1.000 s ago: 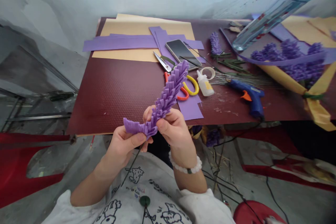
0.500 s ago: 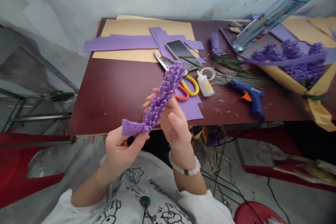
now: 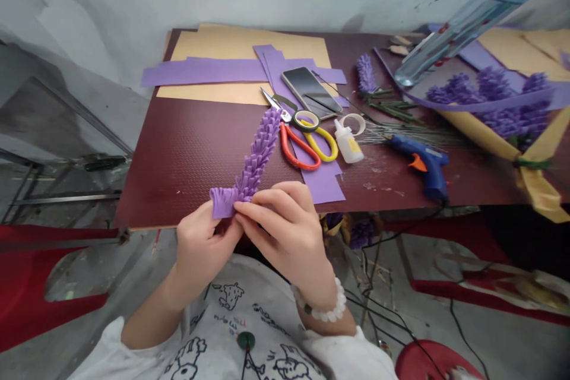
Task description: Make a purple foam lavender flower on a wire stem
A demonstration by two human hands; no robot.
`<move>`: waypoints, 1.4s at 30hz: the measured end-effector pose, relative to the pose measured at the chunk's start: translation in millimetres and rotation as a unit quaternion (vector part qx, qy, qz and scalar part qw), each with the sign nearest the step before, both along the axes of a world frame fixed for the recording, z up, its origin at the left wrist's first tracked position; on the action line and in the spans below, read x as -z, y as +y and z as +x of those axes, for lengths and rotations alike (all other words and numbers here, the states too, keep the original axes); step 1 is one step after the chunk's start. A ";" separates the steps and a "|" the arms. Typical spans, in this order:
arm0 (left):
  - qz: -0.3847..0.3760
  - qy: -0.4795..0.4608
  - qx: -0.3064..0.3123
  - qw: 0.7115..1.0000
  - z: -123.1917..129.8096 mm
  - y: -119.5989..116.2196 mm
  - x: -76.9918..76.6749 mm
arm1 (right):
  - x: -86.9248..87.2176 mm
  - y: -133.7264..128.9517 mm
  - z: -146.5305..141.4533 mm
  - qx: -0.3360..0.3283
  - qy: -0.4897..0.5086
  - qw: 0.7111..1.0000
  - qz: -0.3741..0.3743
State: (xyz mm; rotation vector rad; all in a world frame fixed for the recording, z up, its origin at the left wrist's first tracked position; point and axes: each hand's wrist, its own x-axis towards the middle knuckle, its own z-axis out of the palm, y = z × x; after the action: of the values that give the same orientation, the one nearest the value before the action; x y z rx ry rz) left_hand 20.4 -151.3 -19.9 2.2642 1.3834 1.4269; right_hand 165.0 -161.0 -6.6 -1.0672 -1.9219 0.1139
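Observation:
Between my two hands is a purple paper lavender flower (image 3: 258,157), its fringed spike leaning up and to the right over the table's front edge. A loose end of the fringed strip (image 3: 224,202) sticks out to the left at its base. My left hand (image 3: 205,246) is closed on the base and strip from below. The fingertips of my right hand (image 3: 287,231) pinch the same base from the right. Whatever lies under the fingertips is hidden. Just beyond the spike lie scissors (image 3: 299,151) with red and yellow handles, and a roll of dark tape (image 3: 306,120).
On the brown table (image 3: 178,154) are purple paper strips (image 3: 205,73), a phone (image 3: 307,89), a white glue bottle (image 3: 350,143), a blue glue gun (image 3: 425,163) and thin wires. A lavender bouquet (image 3: 512,107) and clear cylinder (image 3: 463,24) stand right. Red stools (image 3: 44,285) flank me.
My right hand has come down from behind the spike to pinch its base. The flower has shifted left and stands more upright, uncovering the scissors' handles and the dark tape.

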 end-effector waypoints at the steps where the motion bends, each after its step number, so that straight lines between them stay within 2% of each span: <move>1: 0.007 0.012 0.000 1.000 -0.2 -0.1 0.8 | -0.3 0.4 0.0 -0.001 -0.009 1.000 -0.004; 5: 0.009 0.021 0.013 1.000 0.2 -0.9 2.9 | -0.7 2.0 -0.2 -0.024 0.002 0.999 -0.039; 9: -0.014 0.009 0.002 1.000 -0.2 0.5 4.0 | 4.9 1.9 2.1 -0.065 0.138 0.985 -0.080; 11: -0.010 0.008 -0.009 1.000 -1.5 1.4 4.8 | 9.5 2.1 6.0 -0.037 0.207 0.972 -0.107; 15: 0.024 0.018 -0.004 1.000 -4.4 1.2 6.0 | 15.9 3.9 14.9 0.042 0.277 0.941 -0.191; 20: 0.073 0.055 0.040 0.995 -3.5 -2.3 7.4 | 16.0 6.4 10.2 -0.060 0.358 0.881 -0.304; 25: 0.089 0.055 0.057 0.993 -1.6 -2.7 10.8 | 15.4 10.8 -4.5 -0.043 0.389 0.871 -0.299; 30: 0.037 -0.020 0.081 0.996 -3.3 -4.9 12.1 | 10.9 11.7 -11.5 -0.070 0.435 0.850 -0.289; 33: -0.080 -0.132 0.088 0.984 -3.9 -10.4 15.5 | 8.2 10.7 -12.7 -0.087 0.459 0.842 -0.270; 34: -0.139 -0.184 0.092 0.969 -3.8 -12.1 16.8 | 8.4 10.8 -12.7 -0.092 0.460 0.842 -0.267; 36: -0.261 -0.300 0.116 0.910 -2.7 -14.0 18.3 | 11.0 11.7 -12.1 -0.110 0.461 0.838 -0.270; 39: -0.406 -0.440 0.181 0.780 1.0 -12.5 15.9 | 19.9 14.4 -10.6 -0.154 0.468 0.820 -0.291; 41: -0.464 -0.503 0.230 0.692 4.3 -10.3 13.0 | 26.4 16.0 -9.9 -0.171 0.474 0.808 -0.306; 42: -0.476 -0.525 0.250 0.660 5.9 -9.4 12.0 | 28.9 16.4 -9.6 -0.174 0.478 0.803 -0.311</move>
State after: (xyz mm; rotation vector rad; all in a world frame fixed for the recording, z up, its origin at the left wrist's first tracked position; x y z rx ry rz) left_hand 26.3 -160.7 -31.9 0.7200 0.6655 1.0275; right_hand 155.4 -144.6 -35.4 -0.7672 -1.0904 1.3119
